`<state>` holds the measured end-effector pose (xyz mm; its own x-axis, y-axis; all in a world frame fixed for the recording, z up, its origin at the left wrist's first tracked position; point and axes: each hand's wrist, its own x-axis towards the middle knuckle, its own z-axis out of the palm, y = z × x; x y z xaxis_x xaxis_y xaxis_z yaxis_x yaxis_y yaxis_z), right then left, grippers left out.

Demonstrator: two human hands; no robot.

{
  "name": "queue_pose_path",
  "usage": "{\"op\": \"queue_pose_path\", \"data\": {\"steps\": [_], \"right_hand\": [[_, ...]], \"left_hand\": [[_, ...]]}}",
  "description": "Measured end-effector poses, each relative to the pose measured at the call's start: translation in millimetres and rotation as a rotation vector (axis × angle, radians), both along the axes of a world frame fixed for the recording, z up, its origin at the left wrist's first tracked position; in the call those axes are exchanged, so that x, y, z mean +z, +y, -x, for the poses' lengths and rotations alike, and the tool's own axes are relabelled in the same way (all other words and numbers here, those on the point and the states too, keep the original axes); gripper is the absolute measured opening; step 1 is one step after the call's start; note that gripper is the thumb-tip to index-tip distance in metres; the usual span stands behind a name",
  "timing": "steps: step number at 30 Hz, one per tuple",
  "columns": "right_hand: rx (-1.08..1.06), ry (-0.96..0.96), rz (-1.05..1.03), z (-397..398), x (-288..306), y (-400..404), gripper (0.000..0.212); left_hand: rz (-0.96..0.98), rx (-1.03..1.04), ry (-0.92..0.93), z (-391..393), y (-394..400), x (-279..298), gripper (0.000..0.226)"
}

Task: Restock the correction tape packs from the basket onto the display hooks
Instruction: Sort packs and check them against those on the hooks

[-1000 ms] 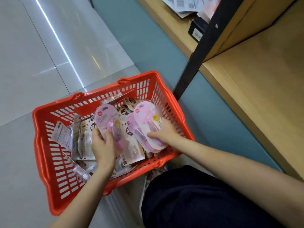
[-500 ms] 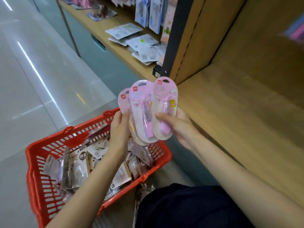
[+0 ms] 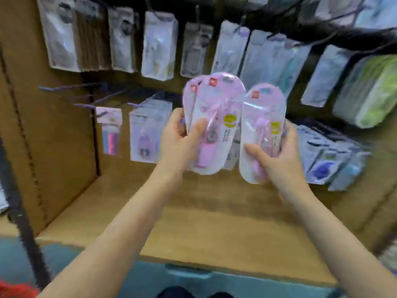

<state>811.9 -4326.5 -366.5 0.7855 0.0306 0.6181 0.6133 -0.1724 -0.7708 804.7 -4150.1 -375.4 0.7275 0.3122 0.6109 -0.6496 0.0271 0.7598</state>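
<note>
Two overlapping pink correction tape packs [image 3: 211,123] sit pinched in the left hand [image 3: 179,143]; a single pack [image 3: 261,134] is pinched by the right hand [image 3: 277,158]. Beyond, blurred, perhaps bare display hooks [image 3: 86,97] at far left.

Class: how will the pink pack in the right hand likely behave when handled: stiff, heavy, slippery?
The pack probably stays stiff: it stands upright, gripped only low by the right hand. Likely light, since fingers alone hold it. Its glossy plastic may be slippery.
</note>
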Motion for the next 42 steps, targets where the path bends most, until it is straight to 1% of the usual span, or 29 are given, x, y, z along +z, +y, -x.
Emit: {"op": "queue_pose_path", "data": {"steps": [2,3,5,7,9,12,16,21,26,32,38,40,42], "right_hand": [[-0.084,-0.04,-0.056,-0.7,19.3,-43.9,0.079],[-0.122,-0.053,-0.066,-1.9,26.6,-62.0,0.077],[-0.205,-0.091,-0.036,-8.9,37.6,-94.6,0.066],[-0.301,-0.074,0.02,-18.9,45.9,-125.1,0.054],[-0.345,-0.035,-0.001,-27.1,49.0,-154.0,0.047],[-0.445,-0.047,-0.031,-34.3,55.8,-184.6,0.041],[-0.653,-0.162,0.011,-52.1,75.7,-211.2,0.045],[-0.761,-0.227,0.059,-83.0,103.1,-231.8,0.048],[-0.79,-0.144,0.178,-105.0,110.2,-251.6,0.051],[-0.823,-0.108,0.283,-116.4,118.7,-269.8,0.049],[-0.864,-0.024,0.407,-149.3,121.6,-245.9,0.047],[-0.875,0.055,0.508,-163.4,127.6,-237.7,0.054],[-0.864,0.182,0.628,-173.0,131.1,-234.9,0.069]], "left_hand": [[0.036,-0.072,0.022,-18.1,-49.7,23.9,0.012],[0.025,-0.088,0.019,-26.7,-71.3,33.3,0.013],[-0.031,-0.076,0.036,-38.9,-104.0,49.9,0.017],[-0.086,-0.051,0.052,-48.5,-123.6,62.9,0.014],[-0.162,-0.032,0.067,-54.4,-135.2,73.7,0.009],[-0.181,-0.063,0.091,-61.8,-148.3,83.3,0.015],[-0.183,-0.087,0.104,-69.4,-167.7,87.3,0.013],[-0.177,-0.092,0.091,-75.1,-174.9,90.7,0.009],[-0.183,-0.076,0.084,-81.8,-176.1,90.9,0.012],[-0.208,-0.086,0.073,-93.7,-182.7,87.9,0.011],[-0.212,-0.082,0.096,-102.8,-193.0,87.4,0.009],[-0.22,-0.076,0.098,-102.8,-195.1,88.4,0.013],[-0.223,-0.066,0.096,-102.8,-195.3,89.2,0.011]]}}
